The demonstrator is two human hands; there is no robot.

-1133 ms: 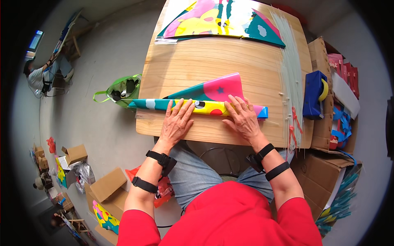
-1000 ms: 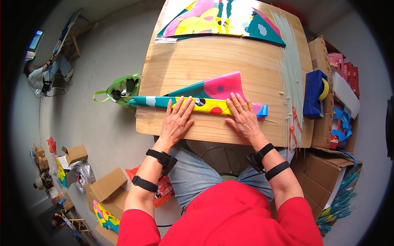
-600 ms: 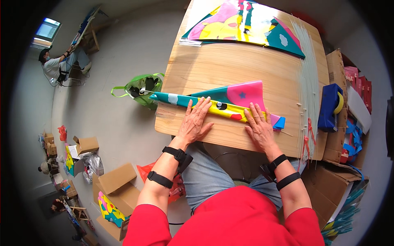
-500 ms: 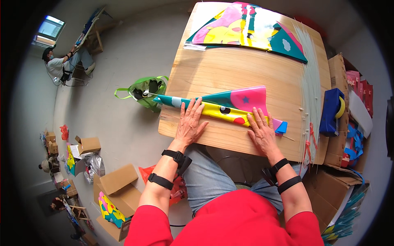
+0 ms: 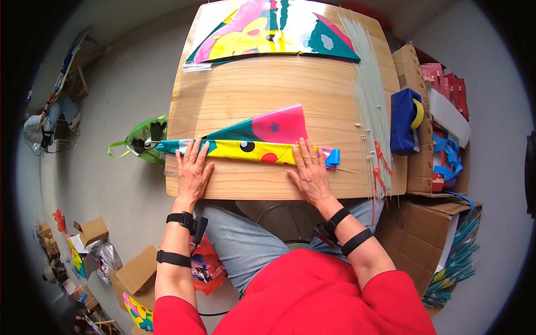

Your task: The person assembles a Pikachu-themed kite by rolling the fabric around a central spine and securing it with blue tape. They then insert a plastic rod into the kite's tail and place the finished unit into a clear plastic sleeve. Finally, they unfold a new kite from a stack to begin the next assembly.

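Observation:
A folded colourful kite (image 5: 251, 139), yellow, teal and pink, lies across the near part of the wooden table (image 5: 279, 84). My left hand (image 5: 193, 169) presses flat on its left part, fingers spread over the yellow band. Flat on the right part, near the blue tip, rests my right hand (image 5: 310, 170). Neither hand grips anything; both palms lie on the table and kite.
A stack of flat colourful kites (image 5: 268, 30) lies at the far edge. Thin pale sticks (image 5: 368, 95) run along the right side with red clips (image 5: 379, 167). A blue tape dispenser (image 5: 405, 120) sits on cardboard boxes at right. A green bag (image 5: 142, 138) hangs left of the table.
The view swung and settled; my hands slid slightly apart along the folded kite, the left one further left, still pressing it flat.

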